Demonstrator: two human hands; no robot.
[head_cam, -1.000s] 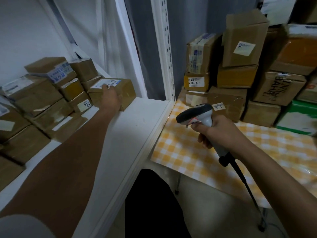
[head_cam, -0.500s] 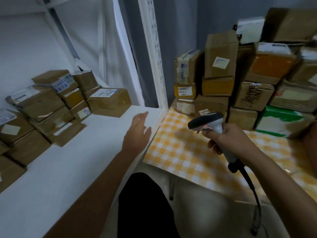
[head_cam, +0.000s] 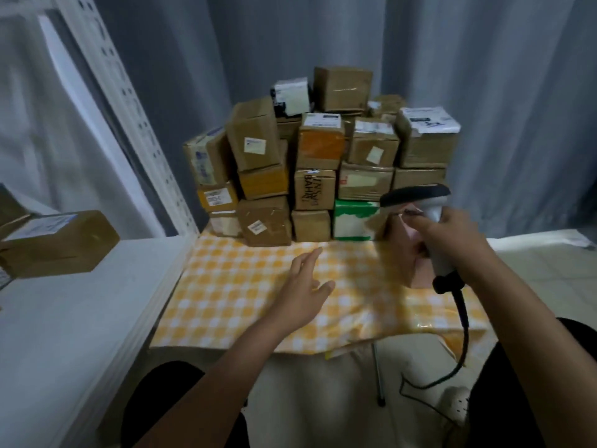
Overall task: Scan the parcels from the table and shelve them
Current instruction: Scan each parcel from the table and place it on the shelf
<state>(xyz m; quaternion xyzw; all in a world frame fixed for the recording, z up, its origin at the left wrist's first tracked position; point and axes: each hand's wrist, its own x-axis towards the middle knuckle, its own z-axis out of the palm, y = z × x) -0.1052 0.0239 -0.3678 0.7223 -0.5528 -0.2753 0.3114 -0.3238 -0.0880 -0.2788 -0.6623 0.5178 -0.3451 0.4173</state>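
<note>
Grey curtains (head_cam: pixel 323 33) hang along the back in dim light. A white perforated upright (head_cam: pixel 129 101) leans at left; pale tiled floor (head_cam: pixel 549 263) shows right.

The left hand (head_cam: pixel 305 287) has released the shelved parcel (head_cam: pixel 59 242) and moved off the shelf (head_cam: pixel 80 318); it now hovers, fingers extended, over the worktop (head_cam: pixel 232 286), near the parcel stack (head_cam: pixel 319 169). The view now faces that stack.
</note>
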